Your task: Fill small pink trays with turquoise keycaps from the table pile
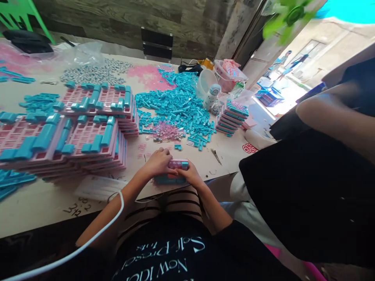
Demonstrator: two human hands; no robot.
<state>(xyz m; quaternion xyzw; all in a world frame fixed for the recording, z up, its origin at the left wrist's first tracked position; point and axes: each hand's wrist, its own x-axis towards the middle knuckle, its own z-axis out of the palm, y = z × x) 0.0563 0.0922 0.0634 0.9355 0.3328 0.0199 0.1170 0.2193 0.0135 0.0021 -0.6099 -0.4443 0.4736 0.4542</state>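
At the table's near edge, my left hand and my right hand are closed around a small pink-and-teal keypad-like piece. My left fingers lie over its left side, and my right hand grips its right end. Under the hands is a teal part, partly hidden; I cannot tell whether it belongs to the same piece. Just beyond my fingers lie a small heap of clear pink keycaps and a single teal part.
Stacks of pink grid frames with teal keys stand on the left, a smaller stack on the right. Loose teal parts spread across the middle. Metal tweezers lie right of my hands. Another person is close on the right.
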